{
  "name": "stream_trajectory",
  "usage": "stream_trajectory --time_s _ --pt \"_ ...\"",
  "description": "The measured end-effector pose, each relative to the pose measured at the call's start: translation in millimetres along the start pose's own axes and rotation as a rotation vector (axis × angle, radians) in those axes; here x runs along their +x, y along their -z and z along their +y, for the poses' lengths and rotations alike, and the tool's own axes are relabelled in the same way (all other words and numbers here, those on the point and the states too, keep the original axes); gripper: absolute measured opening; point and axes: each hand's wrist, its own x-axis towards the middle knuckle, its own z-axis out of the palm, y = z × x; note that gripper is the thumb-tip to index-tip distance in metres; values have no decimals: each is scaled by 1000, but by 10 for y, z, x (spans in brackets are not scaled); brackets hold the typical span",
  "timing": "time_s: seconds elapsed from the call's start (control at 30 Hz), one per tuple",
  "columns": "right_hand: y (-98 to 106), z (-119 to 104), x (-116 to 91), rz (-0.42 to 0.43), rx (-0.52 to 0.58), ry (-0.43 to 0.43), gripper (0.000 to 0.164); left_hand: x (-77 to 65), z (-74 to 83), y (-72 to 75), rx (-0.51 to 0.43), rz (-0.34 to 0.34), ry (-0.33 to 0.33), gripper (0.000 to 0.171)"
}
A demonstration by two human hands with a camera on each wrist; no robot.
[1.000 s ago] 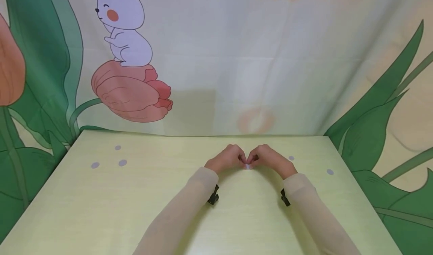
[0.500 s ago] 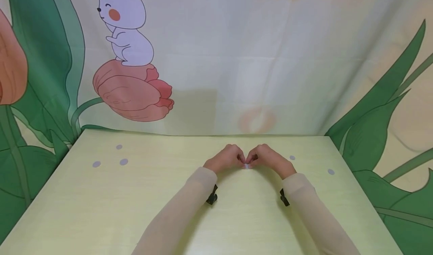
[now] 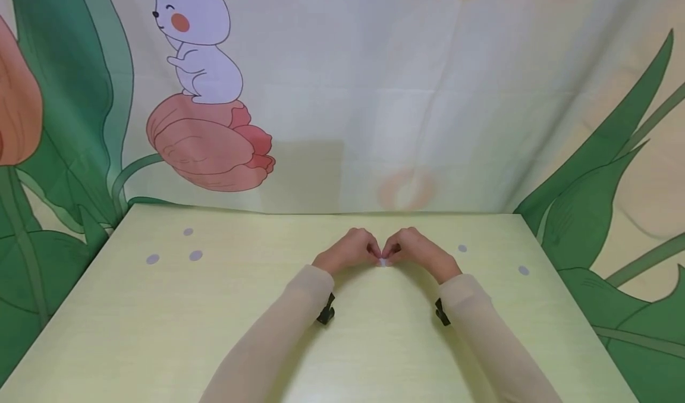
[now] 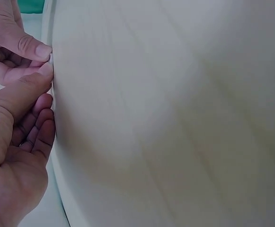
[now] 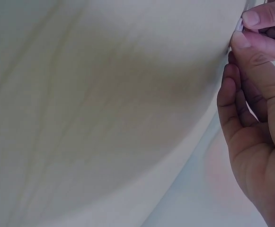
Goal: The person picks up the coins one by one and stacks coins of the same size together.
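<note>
Jointly, the left hand (image 3: 348,252) and the right hand (image 3: 420,252) pinch one small pale piece (image 3: 383,263) above or on the tabletop (image 3: 225,326), near its far edge and right of that edge's middle; whether the piece touches the surface cannot be told. The governing relation is one of symmetry: the piece lies directly between the two sets of fingertips, to the right of the left hand and to the left of the right hand, so that neither is nearer. In the wrist views only a thin whitish sliver shows between the opposed thumbs, its visible length running from one pinch to the other; its true long axis is mostly covered. The remaining fingers of both hands are curled beneath.

Three pale discs (image 3: 195,255) form a loose triangle near the far left corner. On the other side, one pale spot (image 3: 462,248) lies beyond the right wrist, toward the far right corner, and another roundel (image 3: 523,270) lies close to the right edge. Beyond the far edge hangs a printed curtain (image 3: 299,112).
</note>
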Motion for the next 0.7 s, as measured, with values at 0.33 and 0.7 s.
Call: stream_trajectory --time_s 0.33,0.7 --pt "-34 -108 41 13 1 -2 8 -71 -12 42 5 5 45 5" --pt "-69 -136 99 -15 32 -12 9 -124 -67 73 3 1 46 7"
